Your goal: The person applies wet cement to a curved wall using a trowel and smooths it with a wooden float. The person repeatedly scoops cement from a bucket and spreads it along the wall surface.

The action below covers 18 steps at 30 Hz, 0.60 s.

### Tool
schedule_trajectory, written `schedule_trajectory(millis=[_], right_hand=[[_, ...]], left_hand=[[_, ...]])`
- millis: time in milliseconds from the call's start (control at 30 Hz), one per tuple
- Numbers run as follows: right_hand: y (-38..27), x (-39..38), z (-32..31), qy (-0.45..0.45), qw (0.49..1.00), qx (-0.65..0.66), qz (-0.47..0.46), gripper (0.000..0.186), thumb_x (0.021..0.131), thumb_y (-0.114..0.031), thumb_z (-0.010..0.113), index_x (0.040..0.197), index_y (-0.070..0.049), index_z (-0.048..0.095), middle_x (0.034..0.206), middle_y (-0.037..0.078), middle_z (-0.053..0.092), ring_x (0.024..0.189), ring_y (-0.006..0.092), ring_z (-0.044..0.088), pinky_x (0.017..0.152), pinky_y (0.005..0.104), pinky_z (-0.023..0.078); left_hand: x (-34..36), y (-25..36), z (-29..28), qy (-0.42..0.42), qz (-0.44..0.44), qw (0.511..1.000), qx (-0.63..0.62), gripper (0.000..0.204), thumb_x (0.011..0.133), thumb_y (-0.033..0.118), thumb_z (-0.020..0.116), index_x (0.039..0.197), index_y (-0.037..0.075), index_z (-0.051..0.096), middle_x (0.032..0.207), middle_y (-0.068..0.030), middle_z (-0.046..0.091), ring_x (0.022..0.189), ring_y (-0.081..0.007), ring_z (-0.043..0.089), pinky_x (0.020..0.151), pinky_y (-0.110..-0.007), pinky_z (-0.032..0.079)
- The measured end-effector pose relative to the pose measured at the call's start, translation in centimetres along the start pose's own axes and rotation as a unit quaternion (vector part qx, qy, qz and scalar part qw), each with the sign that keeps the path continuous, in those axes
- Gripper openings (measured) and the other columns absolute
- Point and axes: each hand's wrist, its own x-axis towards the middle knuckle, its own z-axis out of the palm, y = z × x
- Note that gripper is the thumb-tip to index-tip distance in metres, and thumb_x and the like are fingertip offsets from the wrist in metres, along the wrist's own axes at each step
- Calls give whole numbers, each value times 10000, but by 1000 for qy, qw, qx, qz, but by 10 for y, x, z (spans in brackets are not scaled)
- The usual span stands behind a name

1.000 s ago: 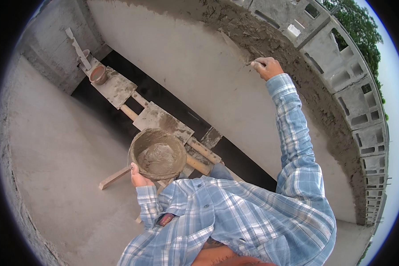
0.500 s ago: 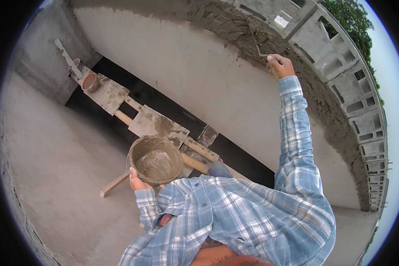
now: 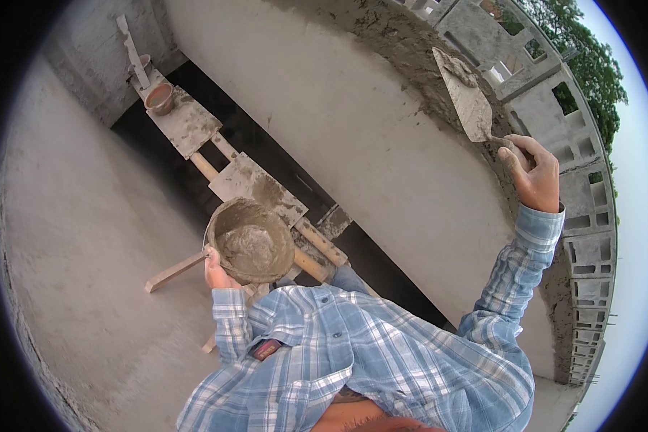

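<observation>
My right hand (image 3: 530, 173) is closed on the handle of a trowel (image 3: 471, 108), raised at the upper right with its flat blade turned up and a lump of mortar near the tip. Behind it runs a rough band of wet mortar (image 3: 381, 36) along the top of the smooth grey wall (image 3: 324, 137), beneath hollow concrete blocks. My left hand (image 3: 217, 271) grips the side of a mortar-caked bucket (image 3: 279, 255) with grey mortar in its bottom, held in front of my body at the lower centre.
A makeshift platform of boards (image 3: 255, 183) on round poles (image 3: 205, 169) spans a dark gap below me. A clay-coloured bowl (image 3: 162, 104) and a pale straightedge (image 3: 129, 50) are at its far end. A wooden batten (image 3: 165, 277) juts out left of the bucket. Block wall (image 3: 583, 187) curves along the right.
My right hand has drawn back from the mortar band, down and to the right, and the trowel blade now shows face up with mortar on it. The bucket stays in my left hand.
</observation>
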Motion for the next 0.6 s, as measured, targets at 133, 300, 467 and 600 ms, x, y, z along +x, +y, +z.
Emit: schedule_trajectory(millis=[133, 300, 467, 600], right_hand=[[-26, 50, 38, -240, 924, 297, -33, 432, 863, -374, 750, 1027, 24, 722, 733, 72, 655, 661, 148, 603, 622, 282, 483], [45, 149, 124, -221, 950, 168, 141, 405, 875, -360, 709, 1064, -2, 728, 761, 73, 648, 678, 168, 600, 642, 321, 493], [-20, 92, 141, -269, 955, 52, -112, 324, 885, -305, 677, 1042, -25, 723, 803, 114, 692, 742, 248, 658, 678, 371, 527], [-55, 7, 199, -368, 893, -121, -229, 233, 896, -263, 654, 1000, -65, 719, 896, 112, 705, 894, 272, 674, 766, 392, 528]], left_hand=[[-3, 0, 8, -20, 7, 1000, -12, 506, 1023, 321, 548, 1383, -26, 469, 1362, -178, 541, 1225, -292, 560, 1041, -439, 475], [10, -17, 13, -46, 24, 998, 44, 474, 1027, 342, 547, 1331, -20, 503, 1311, -139, 572, 1204, -257, 561, 1035, -414, 465], [-7, 12, 50, -102, 23, 995, 9, 376, 1022, 357, 570, 1192, 21, 582, 1186, -58, 600, 1112, -157, 551, 1005, -347, 444], [-11, 15, 84, -142, 38, 986, 82, 429, 1037, 379, 537, 1234, -1, 560, 1208, -108, 627, 1108, -199, 607, 972, -353, 493]])
